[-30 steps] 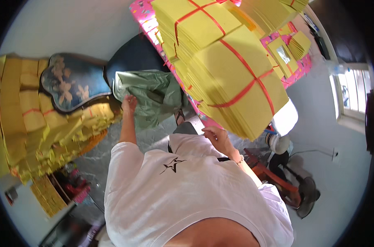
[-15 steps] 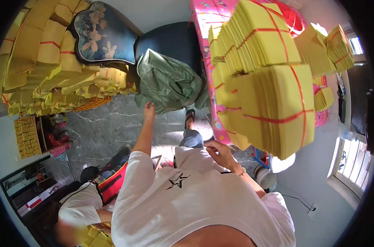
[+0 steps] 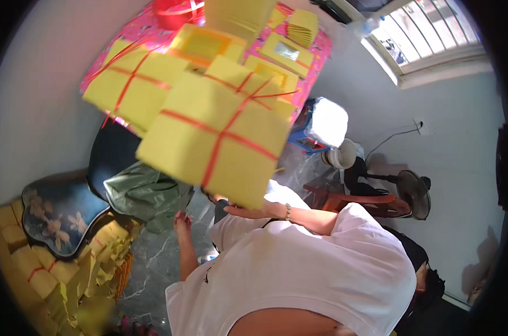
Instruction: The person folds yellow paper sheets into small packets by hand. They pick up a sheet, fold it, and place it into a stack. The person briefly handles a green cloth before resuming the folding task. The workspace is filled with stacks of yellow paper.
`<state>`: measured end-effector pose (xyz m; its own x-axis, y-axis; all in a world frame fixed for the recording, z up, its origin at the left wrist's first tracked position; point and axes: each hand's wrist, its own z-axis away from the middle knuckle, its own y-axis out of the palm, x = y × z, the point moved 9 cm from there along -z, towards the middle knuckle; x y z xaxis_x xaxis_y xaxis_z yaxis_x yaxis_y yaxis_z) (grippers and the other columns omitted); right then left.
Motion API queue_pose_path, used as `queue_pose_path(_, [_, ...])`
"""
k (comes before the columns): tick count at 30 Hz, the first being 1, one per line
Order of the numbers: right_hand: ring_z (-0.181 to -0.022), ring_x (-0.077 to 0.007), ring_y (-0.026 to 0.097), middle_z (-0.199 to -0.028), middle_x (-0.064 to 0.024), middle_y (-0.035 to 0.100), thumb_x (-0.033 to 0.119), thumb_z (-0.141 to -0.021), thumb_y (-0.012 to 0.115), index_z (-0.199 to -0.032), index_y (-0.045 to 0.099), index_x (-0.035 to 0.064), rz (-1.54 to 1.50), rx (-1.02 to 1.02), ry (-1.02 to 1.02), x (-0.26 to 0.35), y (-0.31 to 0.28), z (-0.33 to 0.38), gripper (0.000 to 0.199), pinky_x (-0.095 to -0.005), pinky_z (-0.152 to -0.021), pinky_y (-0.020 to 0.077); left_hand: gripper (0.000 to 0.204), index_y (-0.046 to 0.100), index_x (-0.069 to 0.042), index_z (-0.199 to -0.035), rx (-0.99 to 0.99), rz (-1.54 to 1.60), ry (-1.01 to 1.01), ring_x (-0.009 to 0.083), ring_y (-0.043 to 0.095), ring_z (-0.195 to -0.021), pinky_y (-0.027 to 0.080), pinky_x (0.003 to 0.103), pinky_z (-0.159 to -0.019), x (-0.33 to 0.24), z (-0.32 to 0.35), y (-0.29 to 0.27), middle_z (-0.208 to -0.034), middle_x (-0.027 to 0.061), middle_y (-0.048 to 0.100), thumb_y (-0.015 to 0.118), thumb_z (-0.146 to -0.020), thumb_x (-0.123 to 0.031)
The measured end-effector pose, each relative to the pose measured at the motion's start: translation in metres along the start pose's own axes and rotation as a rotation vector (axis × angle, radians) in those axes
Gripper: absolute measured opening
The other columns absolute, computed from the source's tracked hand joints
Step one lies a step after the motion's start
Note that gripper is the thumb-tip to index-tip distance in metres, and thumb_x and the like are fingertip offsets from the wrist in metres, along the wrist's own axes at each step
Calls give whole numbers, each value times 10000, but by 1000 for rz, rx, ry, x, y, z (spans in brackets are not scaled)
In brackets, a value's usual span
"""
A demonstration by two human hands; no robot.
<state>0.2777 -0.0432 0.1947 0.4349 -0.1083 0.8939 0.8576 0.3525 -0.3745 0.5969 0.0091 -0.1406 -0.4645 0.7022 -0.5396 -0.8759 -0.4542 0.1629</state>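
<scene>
From the head view, the right hand point(image 3: 248, 210) is flat and open under a big yellow paper bundle point(image 3: 217, 140) tied with red string, holding it up; the bundle sits just in front of the pink table point(image 3: 315, 50). The left hand point(image 3: 181, 219) reaches down near a green plastic bag point(image 3: 144, 193); I cannot tell how far open it is.

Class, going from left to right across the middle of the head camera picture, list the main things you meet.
Dark flowered cushion → green plastic bag → yellow paper bundle tied with red string → white stool → floor fan.
</scene>
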Motion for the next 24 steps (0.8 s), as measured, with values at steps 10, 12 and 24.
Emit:
queue_pose_path(10, [-533, -225, 504, -625, -141, 546, 222, -880, 618, -820, 627, 13, -125, -98, 9, -107, -179, 47, 218, -359, -546, 423, 145, 579, -110, -1057, 185, 476, 115, 169, 598, -808, 503, 308, -671, 48, 135, 85, -932, 44, 617, 555, -915, -107])
queue_pose_path(12, [-555, -227, 560, -611, -152, 536, 239, -885, 613, -805, 616, 2, -91, -123, 124, -139, -220, 46, 250, -346, -564, 452, 155, 589, -108, -1059, 55, 585, -22, 174, 599, -824, 498, 315, -685, 87, 160, 94, -961, 50, 616, 575, -904, -111])
queue_pose_path(24, [-979, -264, 581, -1113, -111, 575, 223, -894, 600, -1084, 583, 81, 43, -60, -498, -20, -249, 40, 237, -378, -798, 485, 452, 467, -12, -1299, 538, 411, -51, 246, 529, -1167, 460, 432, -943, 26, 265, 459, -1274, 115, 543, 476, -975, -327])
